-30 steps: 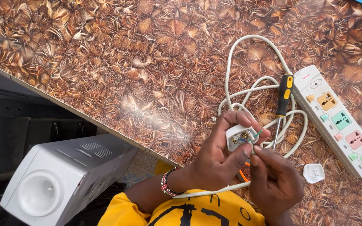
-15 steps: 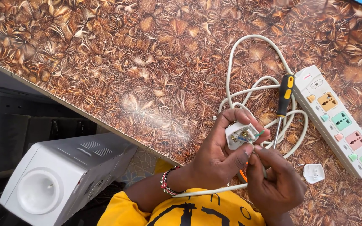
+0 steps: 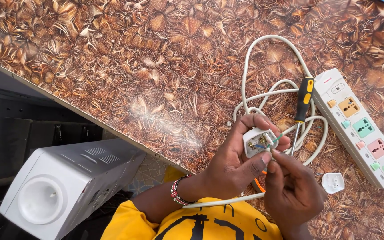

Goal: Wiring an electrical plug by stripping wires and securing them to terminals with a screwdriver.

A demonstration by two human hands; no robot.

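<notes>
Fingers (image 3: 263, 158) of the left hand (image 3: 230, 171) are clenched round an opened white plug body (image 3: 258, 141), thumb at its lower edge, the remaining fingers curled over the top. The wiring cavity faces up. Right hand (image 3: 292, 191) sits just below and beside it, fingertips (image 3: 273, 168) pinched on the fine wire ends (image 3: 270, 141) at the plug's terminals; a green strand (image 3: 278, 138) pokes out to the side. Whether any strand is seated in a terminal cannot be told.

Just beyond the fingers lies a screwdriver (image 3: 302, 103) with a yellow-and-black handle, resting across the coiled white cable (image 3: 263, 84). Further out, well apart from the hands, is the white power strip (image 3: 361, 126) with coloured sockets. The plug cover (image 3: 333, 182) lies loose on the patterned tabletop (image 3: 134, 66), near the right hand. A small pale speck (image 3: 229, 124), possibly a screw, sits on the table near the left fingers.

Risks noted, as judgement:
- Bare strands may fray or slip from the pinch, since the hold is by fingertips alone.
- The busy table pattern could hide a small loose part if knocked.
- Cable running under the wrists toward the yellow shirt (image 3: 201, 222) could tug the plug if a forearm shifts.
- The screwdriver rests on rounded cable and may roll.

A white appliance (image 3: 67, 186) stands below the table edge, clear of the hands.
</notes>
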